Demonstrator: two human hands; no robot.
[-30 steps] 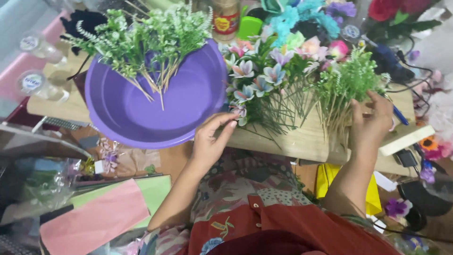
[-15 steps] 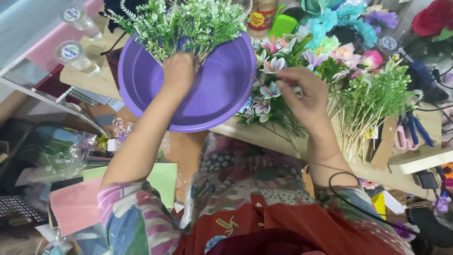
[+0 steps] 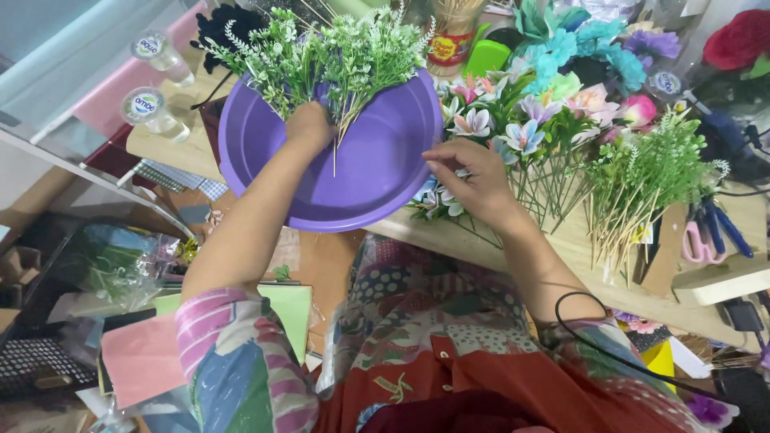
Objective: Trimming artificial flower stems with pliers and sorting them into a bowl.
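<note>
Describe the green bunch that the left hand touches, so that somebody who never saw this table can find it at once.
Start at the big round purple basin on the wooden table. On its far rim lies a bunch of green sprigs with tiny white buds, its thin stems under the left hand. Unlike the similar green bunch at the right, it rests in the basin, away from the pastel flowers.

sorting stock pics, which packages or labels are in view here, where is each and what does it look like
Sealed cup: far left, round lid, white with blue print.
Second sealed cup: just below it, same lid.
Labelled tub: top centre behind the purple basin, red and yellow wrap, sticks inside.
Round cap: upper right among flowers, white with blue print.
</note>
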